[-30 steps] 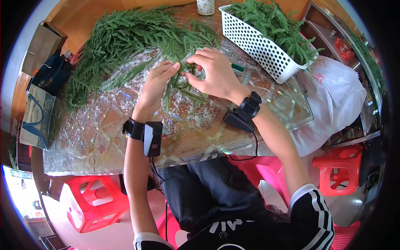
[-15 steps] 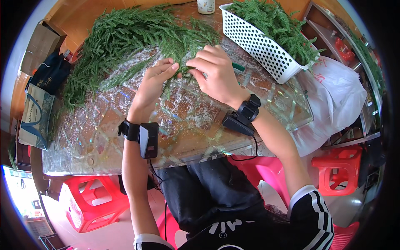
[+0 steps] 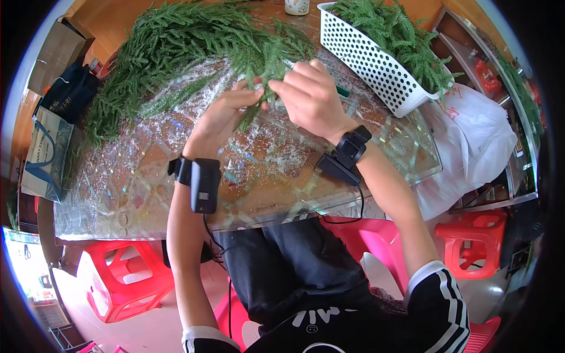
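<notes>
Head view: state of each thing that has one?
Left hand: pinching sprig
Right hand: fingers curled at sprig, grip unclear
Sprig: held, blurred
Table: strewn with white flecks
Greenery pile: heaped on table
White basket: filled with foliage
Plastic bag: bulging
Cup: partly cut off
Red stools: upright

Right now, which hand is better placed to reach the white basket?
Right hand, probably: it is nearer the white basket; the left hand is farther across. Both are at green sprigs.
</notes>
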A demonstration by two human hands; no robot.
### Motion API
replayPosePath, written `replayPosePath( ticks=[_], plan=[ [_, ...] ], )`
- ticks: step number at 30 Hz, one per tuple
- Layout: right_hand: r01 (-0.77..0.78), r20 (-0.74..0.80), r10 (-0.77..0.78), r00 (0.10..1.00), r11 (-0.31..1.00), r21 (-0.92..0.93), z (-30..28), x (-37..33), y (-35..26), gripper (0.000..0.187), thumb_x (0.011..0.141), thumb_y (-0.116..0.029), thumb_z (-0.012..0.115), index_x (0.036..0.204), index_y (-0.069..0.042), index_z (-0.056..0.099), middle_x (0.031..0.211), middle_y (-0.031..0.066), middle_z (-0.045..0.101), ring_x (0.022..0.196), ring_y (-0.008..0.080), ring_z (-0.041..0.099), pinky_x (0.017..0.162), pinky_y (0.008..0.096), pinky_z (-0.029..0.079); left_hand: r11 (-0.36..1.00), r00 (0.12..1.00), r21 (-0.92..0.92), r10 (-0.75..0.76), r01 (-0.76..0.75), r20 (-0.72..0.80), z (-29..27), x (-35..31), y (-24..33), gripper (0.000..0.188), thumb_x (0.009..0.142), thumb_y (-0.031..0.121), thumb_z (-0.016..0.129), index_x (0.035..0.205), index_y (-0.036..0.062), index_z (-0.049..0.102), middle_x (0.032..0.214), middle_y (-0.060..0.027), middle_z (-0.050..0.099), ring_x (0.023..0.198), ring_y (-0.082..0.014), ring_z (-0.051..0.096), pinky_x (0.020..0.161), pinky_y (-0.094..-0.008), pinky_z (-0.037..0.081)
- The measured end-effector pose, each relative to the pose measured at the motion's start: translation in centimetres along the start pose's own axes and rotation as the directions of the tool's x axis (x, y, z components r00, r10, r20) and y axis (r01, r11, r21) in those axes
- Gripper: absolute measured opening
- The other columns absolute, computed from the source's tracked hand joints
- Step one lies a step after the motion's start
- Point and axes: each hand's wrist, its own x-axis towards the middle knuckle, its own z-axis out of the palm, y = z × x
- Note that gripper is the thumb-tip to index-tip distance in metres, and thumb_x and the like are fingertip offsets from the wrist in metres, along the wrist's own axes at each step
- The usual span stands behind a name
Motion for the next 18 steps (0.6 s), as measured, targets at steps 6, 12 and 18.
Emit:
replayPosePath(
  ticks=[6, 12, 18],
  plan=[
    [-0.396, 0.102, 0.385, 0.917, 0.91, 0.123, 0.5, -0.7, 0.7, 0.012, 0.065, -0.004, 0.066, 0.077, -0.003, 0.063, 0.06, 0.0044, 0.049, 0.058, 0.0175, 0.046, 0.056, 0.0299, 0.036, 0.622, 0.856, 0.742, 0.5, -0.249, -0.131, 2.1, 0.2, -0.1, 0.023, 0.079, 0.025, 0.067, 0.088, 0.0036, 0.065, 0.129, -0.0153, 0.035, 0.115, -0.0292, 0.037, 0.098, -0.0438, 0.028],
    [-0.605, 0.113, 0.595, 0.796, 0.774, 0.186, 0.3, -0.7, 0.2, 0.015, 0.066, -0.006, 0.068, 0.08, -0.004, 0.063, 0.065, 0.0061, 0.054, 0.06, 0.0167, 0.052, 0.052, 0.028, 0.039, -0.048, 0.543, 0.963, 0.817, -0.267, 0.192, 2.6, -0.7, 0.6, 0.016, 0.071, 0.016, 0.071, 0.082, 0.0065, 0.064, 0.127, -0.0126, 0.039, 0.115, -0.0324, 0.036, 0.096, -0.0455, 0.028],
    [-0.481, -0.05, 0.494, 0.868, 0.863, 0.155, 0.0, 0.3, -0.3, 0.016, 0.067, -0.005, 0.068, 0.083, -0.005, 0.064, 0.077, 0.0058, 0.059, 0.066, 0.0174, 0.058, 0.054, 0.0271, 0.045, -0.195, 0.479, 0.944, 0.823, -0.267, 0.305, 2.3, -1.2, 0.9, 0.017, 0.066, 0.008, 0.071, 0.081, 0.0052, 0.063, 0.122, -0.0085, 0.044, 0.112, -0.0305, 0.038, 0.095, -0.0445, 0.028]
  ],
)
